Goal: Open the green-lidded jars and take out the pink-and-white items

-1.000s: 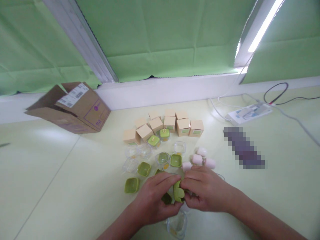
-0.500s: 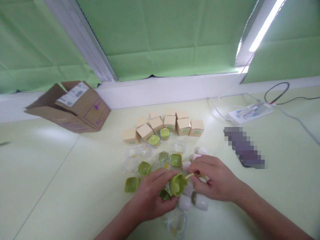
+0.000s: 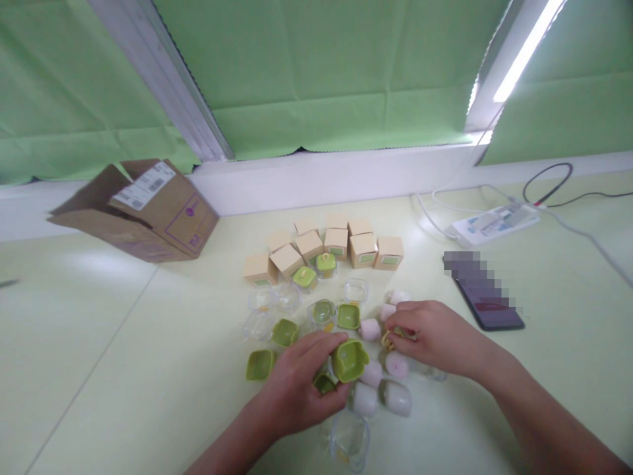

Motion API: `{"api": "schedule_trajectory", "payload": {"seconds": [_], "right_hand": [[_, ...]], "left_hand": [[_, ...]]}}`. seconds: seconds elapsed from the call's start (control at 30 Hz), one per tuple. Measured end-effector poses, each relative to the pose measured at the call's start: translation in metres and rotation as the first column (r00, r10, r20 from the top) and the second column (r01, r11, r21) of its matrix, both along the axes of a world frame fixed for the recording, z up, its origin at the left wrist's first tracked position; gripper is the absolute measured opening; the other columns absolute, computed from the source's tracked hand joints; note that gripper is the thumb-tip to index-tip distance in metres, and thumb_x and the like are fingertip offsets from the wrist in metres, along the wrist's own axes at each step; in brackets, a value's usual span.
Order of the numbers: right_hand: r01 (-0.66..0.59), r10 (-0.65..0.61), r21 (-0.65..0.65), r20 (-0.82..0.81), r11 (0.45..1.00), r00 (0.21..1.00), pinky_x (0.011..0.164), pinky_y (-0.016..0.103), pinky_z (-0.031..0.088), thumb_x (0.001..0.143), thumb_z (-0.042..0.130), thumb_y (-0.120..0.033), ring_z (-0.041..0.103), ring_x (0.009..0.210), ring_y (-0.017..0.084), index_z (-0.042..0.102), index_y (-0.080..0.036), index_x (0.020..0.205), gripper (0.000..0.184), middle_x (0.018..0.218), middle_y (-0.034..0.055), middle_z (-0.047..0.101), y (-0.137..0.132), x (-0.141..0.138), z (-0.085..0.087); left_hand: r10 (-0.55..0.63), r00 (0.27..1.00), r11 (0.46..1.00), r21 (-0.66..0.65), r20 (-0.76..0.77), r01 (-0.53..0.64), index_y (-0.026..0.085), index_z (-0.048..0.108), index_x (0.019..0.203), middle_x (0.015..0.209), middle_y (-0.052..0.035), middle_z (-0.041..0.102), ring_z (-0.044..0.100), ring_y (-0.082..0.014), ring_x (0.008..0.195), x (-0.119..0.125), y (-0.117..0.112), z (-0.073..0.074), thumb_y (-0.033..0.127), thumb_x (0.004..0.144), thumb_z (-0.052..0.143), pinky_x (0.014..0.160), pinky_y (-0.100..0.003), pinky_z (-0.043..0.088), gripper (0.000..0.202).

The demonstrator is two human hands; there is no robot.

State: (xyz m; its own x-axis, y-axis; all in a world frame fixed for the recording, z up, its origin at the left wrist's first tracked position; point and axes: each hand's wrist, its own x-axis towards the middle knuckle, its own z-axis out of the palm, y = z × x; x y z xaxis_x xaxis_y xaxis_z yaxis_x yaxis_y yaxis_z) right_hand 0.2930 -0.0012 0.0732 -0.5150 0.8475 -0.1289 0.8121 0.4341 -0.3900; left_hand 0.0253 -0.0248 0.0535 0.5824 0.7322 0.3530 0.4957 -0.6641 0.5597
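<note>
My left hand (image 3: 309, 379) is closed around a hollow green square lid (image 3: 350, 361), its open side facing up toward me. Another green lid (image 3: 324, 382) shows partly beneath those fingers. To the right, my right hand (image 3: 420, 336) has its fingertips pinched at a small yellow loop (image 3: 387, 341), just above several pale pinkish-white rounded pieces (image 3: 397, 365). Fingers partly hide what lies there. More green lids (image 3: 260, 365) rest left of my left hand, and a clear plastic container (image 3: 350, 441) lies below it.
Several small tan boxes (image 3: 336, 243) stand behind, with two green-lidded jars (image 3: 326, 264) in front. Clear containers (image 3: 261, 324) lie at the left of the group. A phone (image 3: 487, 297), a power strip (image 3: 494, 227) with cables and an open cardboard box (image 3: 168, 218) surround the area.
My right hand has drawn away from the green lid to the small yellow pieces; the pale strip between hand and lid no longer shows. My left hand has tilted the lid slightly.
</note>
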Motion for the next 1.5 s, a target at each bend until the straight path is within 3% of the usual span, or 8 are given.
{"api": "schedule_trajectory", "payload": {"seconds": [0.33,0.7,1.0,1.13,1.5], "right_hand": [[-0.057,0.065,-0.073,0.116,0.996,0.991,0.067,0.026,0.04,0.091,0.053,-0.02,0.068,0.079,0.018,0.069,-0.019,0.075,0.023,0.084,0.0053,0.073,0.003,-0.003,0.0],[-0.034,0.053,-0.095,0.198,0.995,0.979,0.067,0.026,0.04,0.09,0.052,-0.019,0.069,0.08,0.02,0.067,-0.019,0.075,0.022,0.084,0.0059,0.074,0.005,-0.003,0.001],[-0.024,0.038,-0.069,0.206,0.997,0.978,0.065,0.027,0.039,0.088,0.053,-0.018,0.069,0.077,0.021,0.065,-0.019,0.073,0.02,0.081,0.0062,0.074,0.004,-0.004,-0.001],[-0.014,0.026,-0.059,0.2,0.998,0.979,0.064,0.027,0.039,0.087,0.054,-0.018,0.069,0.077,0.021,0.064,-0.019,0.072,0.018,0.08,0.006,0.073,0.004,-0.003,-0.003],[0.009,0.006,-0.073,0.194,0.997,0.981,0.065,0.027,0.04,0.086,0.053,-0.016,0.069,0.078,0.021,0.065,-0.019,0.073,0.018,0.077,0.0063,0.073,0.005,-0.006,-0.005]], "left_hand": [[0.017,1.0,1.0,-0.005,-0.025,-0.017,0.021,0.054,0.122,0.108,-0.0093,0.072,0.07,-0.0236,0.097,0.0,0.003,0.001,0.022,0.076,0.068,0.085,-0.037,0.059,0.049],[-0.024,0.989,0.999,-0.052,-0.143,0.017,0.021,0.055,0.121,0.111,-0.009,0.073,0.071,-0.0257,0.097,-0.001,0.004,-0.002,0.029,0.078,0.067,0.08,-0.038,0.059,0.046],[-0.058,0.966,0.987,-0.162,-0.251,0.017,0.022,0.059,0.116,0.099,-0.0057,0.073,0.068,-0.0231,0.084,-0.002,0.007,0.003,0.026,0.076,0.067,0.073,-0.034,0.054,0.041],[-0.081,0.959,0.976,-0.216,-0.273,0.02,0.024,0.058,0.115,0.102,-0.0051,0.07,0.066,-0.0237,0.087,-0.005,0.008,0.006,0.023,0.072,0.068,0.075,-0.035,0.052,0.045],[-0.11,0.907,0.971,-0.24,-0.406,0.01,0.023,0.06,0.108,0.101,-0.0063,0.062,0.061,-0.0245,0.086,-0.005,0.01,0.013,0.027,0.073,0.067,0.07,-0.034,0.049,0.037]]}}
